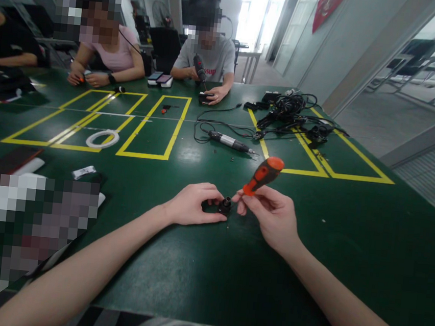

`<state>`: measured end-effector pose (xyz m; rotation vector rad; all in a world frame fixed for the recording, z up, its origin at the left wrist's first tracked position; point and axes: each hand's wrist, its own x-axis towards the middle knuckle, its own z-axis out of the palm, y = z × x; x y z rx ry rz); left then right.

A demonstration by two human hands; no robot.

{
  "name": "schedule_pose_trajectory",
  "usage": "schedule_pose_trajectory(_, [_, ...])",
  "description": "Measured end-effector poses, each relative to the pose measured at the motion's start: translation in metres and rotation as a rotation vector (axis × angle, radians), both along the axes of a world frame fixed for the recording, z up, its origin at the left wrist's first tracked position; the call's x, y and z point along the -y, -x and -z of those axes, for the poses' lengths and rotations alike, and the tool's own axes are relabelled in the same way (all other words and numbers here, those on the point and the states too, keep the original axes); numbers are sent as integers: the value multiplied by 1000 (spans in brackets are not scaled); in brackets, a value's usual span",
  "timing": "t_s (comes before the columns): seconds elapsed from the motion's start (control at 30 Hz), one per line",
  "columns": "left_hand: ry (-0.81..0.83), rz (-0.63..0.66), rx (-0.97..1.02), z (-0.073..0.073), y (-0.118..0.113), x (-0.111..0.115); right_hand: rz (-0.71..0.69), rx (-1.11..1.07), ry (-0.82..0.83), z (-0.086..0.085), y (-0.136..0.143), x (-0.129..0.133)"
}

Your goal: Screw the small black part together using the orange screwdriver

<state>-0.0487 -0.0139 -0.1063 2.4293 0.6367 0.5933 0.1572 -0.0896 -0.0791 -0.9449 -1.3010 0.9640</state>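
Note:
Resting on the green table, my left hand (194, 204) pinches a small black cylindrical part (224, 205) between thumb and fingers. The part has a round opening at its top; its exact kind is unclear. My right hand (274, 214) grips a screwdriver (264, 175) with an orange and black handle, just right of the part. The handle tilts up and to the right. Its shaft reaches down toward the black part, mostly hidden by my fingers, and I cannot tell whether the tip touches it.
Beyond my hands lies a corded electric screwdriver (229, 142). Tangled black cables (289, 111) heap at the back right. A white ring (103, 139) lies within yellow tape lines. White devices (18, 190) crowd the left. Across the table, a person (208, 54) holds a power driver (199, 69).

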Motion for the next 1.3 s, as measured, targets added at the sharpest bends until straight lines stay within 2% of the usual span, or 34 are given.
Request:
schedule_pose_trajectory(0.13, [16,-5,4,0,0,0,-27,-44,-23,1,2,2])
schedule_pose_trajectory(0.43, [9,-5,-18,1,0,-1,23,31,-29,0,0,1])
schedule_pose_trajectory(0.6, [12,1,-17,1,0,0,5,-5,-16,0,1,0])
schedule_pose_trajectory(0.77, [5,-4,-21,0,0,0,46,9,6,0,1,2])
schedule_pose_trajectory(0.9, [0,-6,-29,0,0,0,20,46,12,1,0,1])
schedule_pose_trajectory(1.03, [-5,-3,-23,0,0,0,-16,-12,-7,4,1,0])
schedule_pose_trajectory(1.3, [-1,-7,-40,0,0,0,-2,18,-19,3,1,-1])
